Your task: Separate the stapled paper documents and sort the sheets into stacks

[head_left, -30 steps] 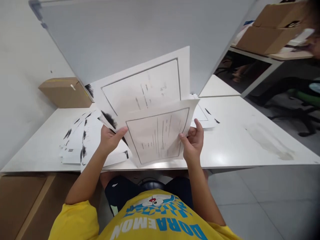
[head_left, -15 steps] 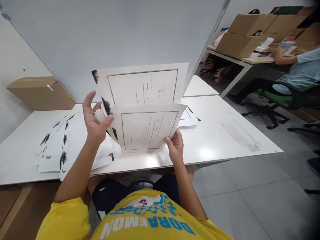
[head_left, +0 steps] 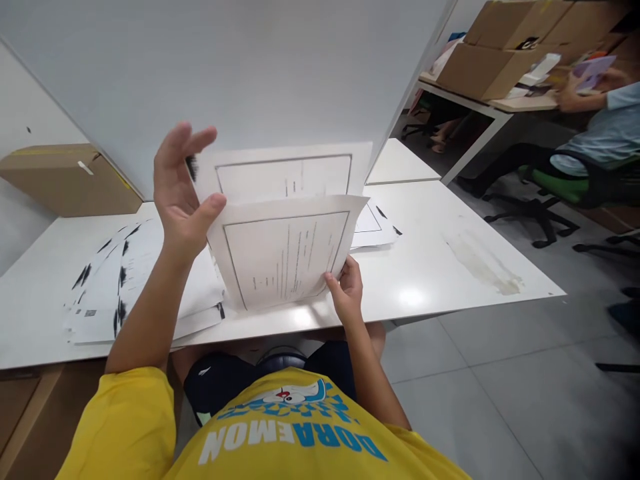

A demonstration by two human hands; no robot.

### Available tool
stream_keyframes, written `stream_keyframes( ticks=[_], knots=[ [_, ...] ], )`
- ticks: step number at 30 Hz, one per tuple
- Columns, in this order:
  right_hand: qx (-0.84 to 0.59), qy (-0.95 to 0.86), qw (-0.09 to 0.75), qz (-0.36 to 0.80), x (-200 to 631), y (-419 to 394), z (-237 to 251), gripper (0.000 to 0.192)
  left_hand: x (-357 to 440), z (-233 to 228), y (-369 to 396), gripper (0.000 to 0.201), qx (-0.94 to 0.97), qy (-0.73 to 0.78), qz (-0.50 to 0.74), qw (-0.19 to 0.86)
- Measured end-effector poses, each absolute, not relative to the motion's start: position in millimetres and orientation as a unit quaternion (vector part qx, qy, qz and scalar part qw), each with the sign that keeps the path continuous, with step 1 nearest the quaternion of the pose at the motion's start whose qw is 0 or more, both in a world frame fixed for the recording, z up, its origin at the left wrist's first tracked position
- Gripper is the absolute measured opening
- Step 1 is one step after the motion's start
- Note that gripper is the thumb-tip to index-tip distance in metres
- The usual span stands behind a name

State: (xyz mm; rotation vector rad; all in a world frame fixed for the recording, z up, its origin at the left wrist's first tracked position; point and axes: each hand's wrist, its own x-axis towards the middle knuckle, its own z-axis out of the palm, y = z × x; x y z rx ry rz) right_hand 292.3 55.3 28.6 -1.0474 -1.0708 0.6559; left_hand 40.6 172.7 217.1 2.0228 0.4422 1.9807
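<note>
- Altogether we count two sheets between our hands: a front sheet [head_left: 285,260] and a rear sheet [head_left: 295,160], roughly upright over the bench [head_left: 420,267].
- Two paper piles flank them: left pile [head_left: 143,257], right pile [head_left: 377,230].
- Both sheets are white, black-framed, printed sideways.
- Our right hand [head_left: 347,293] pinches the front sheet's lower right; our left hand [head_left: 177,193] has fingers spread, thumb at its upper left corner.

I'm at a white table [head_left: 400,270] with some shiny glare [head_left: 413,297] on it, big pale board [head_left: 275,73] looming behind, grey tiled floor [head_left: 440,400] and a green-and-black chair [head_left: 555,188] off right.
</note>
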Motion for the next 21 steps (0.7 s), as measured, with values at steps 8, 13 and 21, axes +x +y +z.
stream_keyframes(
  ticks=[8, 13, 21],
  knots=[
    [-0.491, -0.441, 0.682, 0.315, 287.1, 49.7, 18.9, 0.034, 56.4, 212.5, 157.3, 0.024, 0.688, 0.123, 0.682, 0.214],
    [-0.462, -0.429, 0.731, 0.261, 283.3, 59.0, 28.9, 0.032, 44.7, 198.3, 159.7, 0.073, 0.680, 0.176, 0.673, 0.232],
    [-0.436, -0.492, 0.738, 0.154, 281.8, 82.2, 46.3, 0.034, 26.3, 106.7, 169.8, 0.088, 0.638, 0.306, 0.662, 0.248]
  ],
)
